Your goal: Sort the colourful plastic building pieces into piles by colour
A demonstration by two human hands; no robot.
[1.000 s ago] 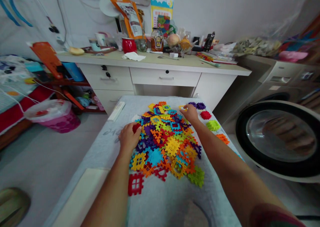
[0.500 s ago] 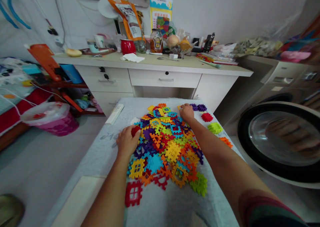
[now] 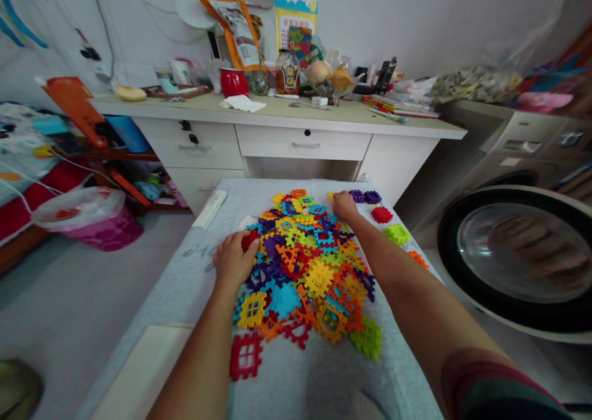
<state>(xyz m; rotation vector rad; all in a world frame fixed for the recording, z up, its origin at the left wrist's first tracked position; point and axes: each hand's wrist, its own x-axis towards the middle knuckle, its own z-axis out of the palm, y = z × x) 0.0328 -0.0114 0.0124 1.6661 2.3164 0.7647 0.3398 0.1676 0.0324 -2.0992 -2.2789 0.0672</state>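
Observation:
A heap of colourful notched plastic building pieces [image 3: 287, 300] covers the middle of the cloth-topped table [image 3: 185, 284]. At the heap's left edge my left hand [image 3: 232, 261] is closed, thumb and fingers round a red building piece [image 3: 250, 240]. My right hand [image 3: 345, 206] reaches to the far right side of the heap with curled fingers. A yellow piece [image 3: 330, 195] shows at its fingertips, mostly hidden by the hand. Just right of this hand lie purple pieces [image 3: 371, 197], then a red piece [image 3: 382, 214], a green piece [image 3: 396, 234] and an orange piece [image 3: 418, 259] along the edge.
A white narrow box [image 3: 209, 210] lies at the table's far left. Behind stands a desk [image 3: 305, 142] with a red pot [image 3: 234, 82], a jar [image 3: 287, 73] and books. At right is a washing machine [image 3: 504, 142] with its round door open; a pink bin [image 3: 102, 222] stands left.
The view has shifted slightly. Both hands stay in nearly the same places, and the pieces lie as before.

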